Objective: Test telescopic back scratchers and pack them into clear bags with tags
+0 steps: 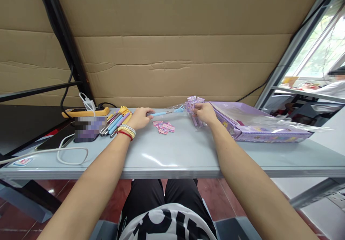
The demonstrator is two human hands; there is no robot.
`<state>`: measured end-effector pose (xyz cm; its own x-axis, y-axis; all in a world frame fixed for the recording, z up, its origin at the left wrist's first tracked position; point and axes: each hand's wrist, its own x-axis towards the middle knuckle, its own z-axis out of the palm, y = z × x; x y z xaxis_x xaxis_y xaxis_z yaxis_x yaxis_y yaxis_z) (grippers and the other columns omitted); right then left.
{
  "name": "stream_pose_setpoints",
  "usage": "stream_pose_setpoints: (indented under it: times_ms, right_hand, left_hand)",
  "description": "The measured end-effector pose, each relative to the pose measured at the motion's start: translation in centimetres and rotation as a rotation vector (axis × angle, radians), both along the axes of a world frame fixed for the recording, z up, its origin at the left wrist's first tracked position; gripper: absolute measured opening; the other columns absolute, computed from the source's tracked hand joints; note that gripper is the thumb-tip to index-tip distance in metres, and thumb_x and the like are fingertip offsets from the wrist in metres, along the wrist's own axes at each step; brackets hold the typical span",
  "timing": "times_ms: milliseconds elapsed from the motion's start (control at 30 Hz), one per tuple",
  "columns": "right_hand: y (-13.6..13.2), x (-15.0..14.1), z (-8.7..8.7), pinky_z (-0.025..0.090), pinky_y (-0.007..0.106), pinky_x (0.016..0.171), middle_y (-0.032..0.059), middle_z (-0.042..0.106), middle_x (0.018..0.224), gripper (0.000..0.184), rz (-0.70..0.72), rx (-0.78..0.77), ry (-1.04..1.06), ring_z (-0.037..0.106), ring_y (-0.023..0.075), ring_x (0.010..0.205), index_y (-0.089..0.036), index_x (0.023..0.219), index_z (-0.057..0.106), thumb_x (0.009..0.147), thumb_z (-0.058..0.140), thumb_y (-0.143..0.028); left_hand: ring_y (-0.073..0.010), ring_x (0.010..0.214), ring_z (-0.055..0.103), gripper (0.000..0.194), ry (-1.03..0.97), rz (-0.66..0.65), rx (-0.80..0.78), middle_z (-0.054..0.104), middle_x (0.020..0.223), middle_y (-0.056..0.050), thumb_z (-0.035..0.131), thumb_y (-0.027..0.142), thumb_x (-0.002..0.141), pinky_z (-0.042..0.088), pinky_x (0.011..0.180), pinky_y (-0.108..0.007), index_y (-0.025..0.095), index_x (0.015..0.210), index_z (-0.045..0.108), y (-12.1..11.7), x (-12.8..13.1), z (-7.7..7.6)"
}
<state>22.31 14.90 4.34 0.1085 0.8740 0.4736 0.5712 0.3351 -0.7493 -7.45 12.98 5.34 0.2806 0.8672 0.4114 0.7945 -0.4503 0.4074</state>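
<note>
My left hand point(140, 118) is closed around the blue handle of a thin metal tool with a blue clawed head point(165, 112), held just above the grey table point(188, 153). My right hand point(205, 112) is closed on a bundle of small purple packets point(193, 103), which stands beside the purple box point(258, 125). Between the two hands, a few small pink cards point(164, 127) lie flat on the table. A pile of similar tools with blue, purple and yellow handles point(117, 121) lies just left of my left hand.
An orange power strip with a white plug point(86, 111) and a white cable point(72, 155) sit at the left. A brown cardboard wall point(172, 46) backs the table. Clear plastic film point(269, 121) drapes over the purple box. Another person sits far right point(334, 87).
</note>
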Motion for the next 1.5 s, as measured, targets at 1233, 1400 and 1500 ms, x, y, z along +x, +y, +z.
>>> stream_pose_setpoints:
  times_ms: [1233, 1400, 1500]
  right_hand:
    - [0.6, -0.6, -0.2, 0.051, 0.031, 0.072, 0.0095, 0.068, 0.083, 0.035, -0.142, 0.238, 0.104, 0.063, 0.0211, 0.081, -0.013, 0.093, 0.065, 0.076, 0.059, -0.044]
    - [0.5, -1.2, -0.2, 0.051, 0.028, 0.061, 0.0141, 0.061, 0.114, 0.062, -0.148, 0.179, 0.248, 0.063, 0.0183, 0.079, -0.014, 0.128, 0.047, 0.076, 0.061, -0.044]
    - [0.2, -1.6, 0.0, 0.05, 0.024, 0.052, 0.0178, 0.043, 0.138, 0.083, -0.122, 0.093, 0.358, 0.063, 0.0182, 0.089, -0.017, 0.143, 0.025, 0.076, 0.059, -0.051]
  left_hand:
    - [-0.016, 0.067, 0.057, 0.03, -0.2, -0.484, -0.656, 0.067, 0.072, -0.002, 0.068, 0.034, 0.063, 0.041, 0.062, -0.026, 0.014, 0.085, 0.072, -0.6, 0.3, 0.1]
    - [-0.0128, 0.06, 0.051, 0.02, -0.25, -0.495, -0.696, 0.061, 0.065, 0.0, 0.069, 0.03, 0.062, 0.037, 0.056, -0.024, 0.014, 0.075, 0.069, -0.6, 0.3, 0.1]
    - [-0.0116, 0.057, 0.05, 0.016, -0.333, -0.418, -0.627, 0.058, 0.063, 0.0, 0.07, 0.025, 0.063, 0.039, 0.055, -0.024, 0.013, 0.073, 0.065, -0.4, 0.4, -0.1]
